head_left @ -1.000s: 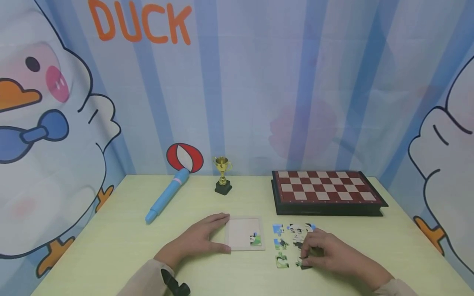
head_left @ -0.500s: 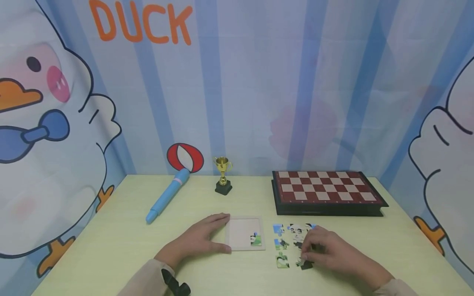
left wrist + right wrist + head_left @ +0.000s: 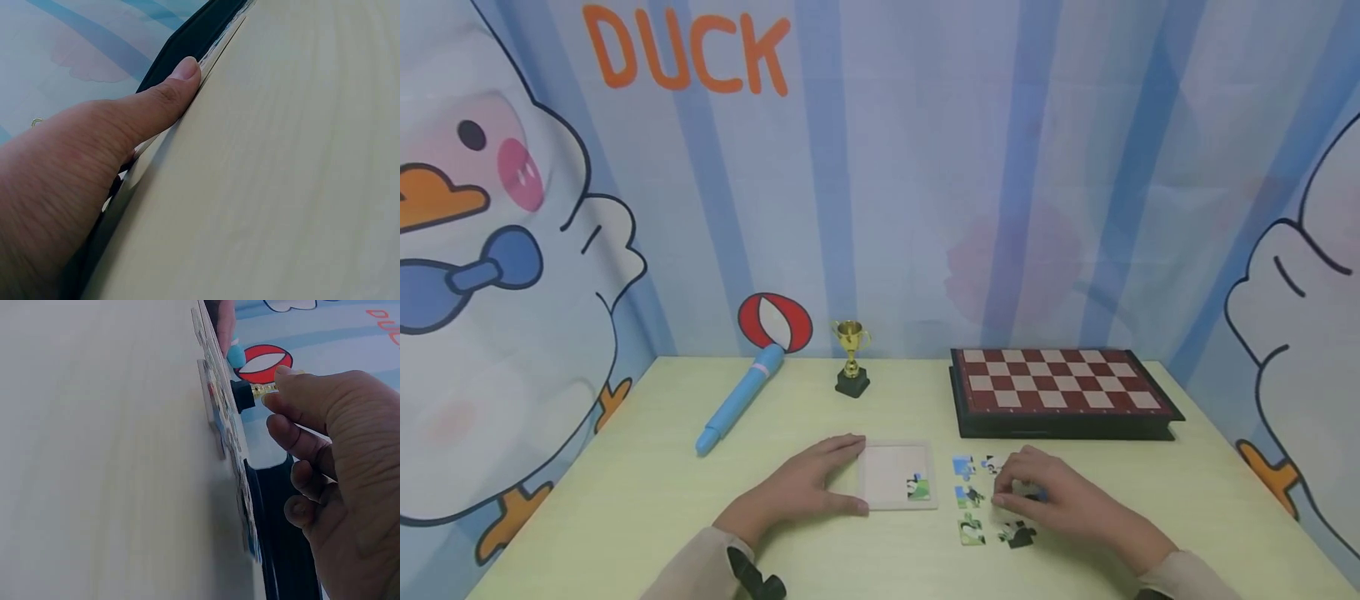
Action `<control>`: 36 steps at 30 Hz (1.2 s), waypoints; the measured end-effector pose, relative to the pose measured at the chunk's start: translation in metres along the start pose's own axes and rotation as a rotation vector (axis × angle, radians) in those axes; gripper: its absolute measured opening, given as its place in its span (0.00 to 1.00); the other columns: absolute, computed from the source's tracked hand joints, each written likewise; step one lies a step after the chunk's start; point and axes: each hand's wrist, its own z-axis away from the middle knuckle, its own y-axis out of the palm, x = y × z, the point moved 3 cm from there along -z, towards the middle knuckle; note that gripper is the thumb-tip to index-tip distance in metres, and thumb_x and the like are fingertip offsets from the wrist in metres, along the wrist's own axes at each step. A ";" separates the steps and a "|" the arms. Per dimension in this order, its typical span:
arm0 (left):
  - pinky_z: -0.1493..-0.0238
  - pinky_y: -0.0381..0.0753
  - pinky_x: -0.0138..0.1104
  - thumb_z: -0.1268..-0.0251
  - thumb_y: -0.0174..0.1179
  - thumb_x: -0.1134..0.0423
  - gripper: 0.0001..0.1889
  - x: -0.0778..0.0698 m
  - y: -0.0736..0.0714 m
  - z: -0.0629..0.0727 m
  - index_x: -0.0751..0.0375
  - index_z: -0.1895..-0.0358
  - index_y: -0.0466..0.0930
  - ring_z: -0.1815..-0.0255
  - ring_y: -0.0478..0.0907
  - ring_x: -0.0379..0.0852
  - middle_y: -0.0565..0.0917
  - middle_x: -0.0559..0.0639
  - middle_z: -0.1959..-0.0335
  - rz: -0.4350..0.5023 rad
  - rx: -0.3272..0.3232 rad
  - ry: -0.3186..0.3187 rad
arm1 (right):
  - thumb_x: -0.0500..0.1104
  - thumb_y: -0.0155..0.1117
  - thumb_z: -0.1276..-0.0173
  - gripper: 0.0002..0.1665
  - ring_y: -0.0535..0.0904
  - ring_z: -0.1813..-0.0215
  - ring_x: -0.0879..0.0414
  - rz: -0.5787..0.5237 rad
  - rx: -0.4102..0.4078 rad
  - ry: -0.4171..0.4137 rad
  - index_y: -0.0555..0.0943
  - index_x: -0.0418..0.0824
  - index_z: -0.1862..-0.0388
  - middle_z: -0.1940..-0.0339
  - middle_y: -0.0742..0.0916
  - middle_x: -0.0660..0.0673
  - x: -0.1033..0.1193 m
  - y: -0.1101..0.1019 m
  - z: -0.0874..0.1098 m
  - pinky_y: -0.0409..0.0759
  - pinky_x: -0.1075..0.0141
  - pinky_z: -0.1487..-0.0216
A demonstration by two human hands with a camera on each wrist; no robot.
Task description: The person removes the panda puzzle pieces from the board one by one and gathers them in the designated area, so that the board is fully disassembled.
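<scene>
My left hand point(image 3: 797, 479) rests at the left side of a pale square puzzle tray point(image 3: 897, 506), its fingers extended to the far corner and its thumb at the near one. One panda-picture puzzle piece point(image 3: 917, 487) lies in the tray's lower right corner. Beyond the tray's right side lie several loose puzzle pieces point(image 3: 972, 528). Over these hovers my right hand point(image 3: 1060, 496), which hides some of them. In the right wrist view the right hand's fingers point(image 3: 297, 434) curl loosely above the pieces, and no piece shows between thumb and index finger.
A checkered board box point(image 3: 1063, 425) stands at the back right of the table point(image 3: 625, 500). Behind the tray is a small gold trophy point(image 3: 852, 358). A blue tube-shaped object point(image 3: 741, 400) lies at the back left, before a striped curtain point(image 3: 910, 167).
My right hand has moved away from the near right pieces, up and slightly left. The dark piece there is now uncovered. The left hand and the tray stay put.
</scene>
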 end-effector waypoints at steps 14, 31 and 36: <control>0.24 0.59 0.51 0.52 0.62 0.22 0.54 0.001 0.006 0.003 0.41 0.21 0.60 0.21 0.55 0.48 0.60 0.37 0.22 0.029 0.000 -0.020 | 0.62 0.63 0.29 0.20 0.74 0.50 0.61 0.002 0.209 0.028 0.84 0.51 0.49 0.52 0.83 0.60 0.011 0.041 -0.072 0.77 0.59 0.42; 0.23 0.59 0.49 0.52 0.61 0.21 0.54 0.001 0.000 0.000 0.40 0.21 0.59 0.21 0.55 0.46 0.60 0.36 0.22 0.017 -0.001 -0.019 | 0.59 0.69 0.32 0.20 0.73 0.47 0.61 0.045 0.221 0.079 0.83 0.50 0.48 0.50 0.81 0.59 0.018 0.052 -0.083 0.76 0.59 0.41; 0.23 0.58 0.48 0.52 0.61 0.21 0.54 0.001 0.001 0.000 0.41 0.21 0.59 0.21 0.54 0.46 0.60 0.36 0.22 0.016 0.001 -0.013 | 0.57 0.71 0.33 0.19 0.72 0.47 0.62 0.051 0.226 0.074 0.83 0.50 0.49 0.51 0.81 0.60 0.021 0.056 -0.084 0.77 0.61 0.42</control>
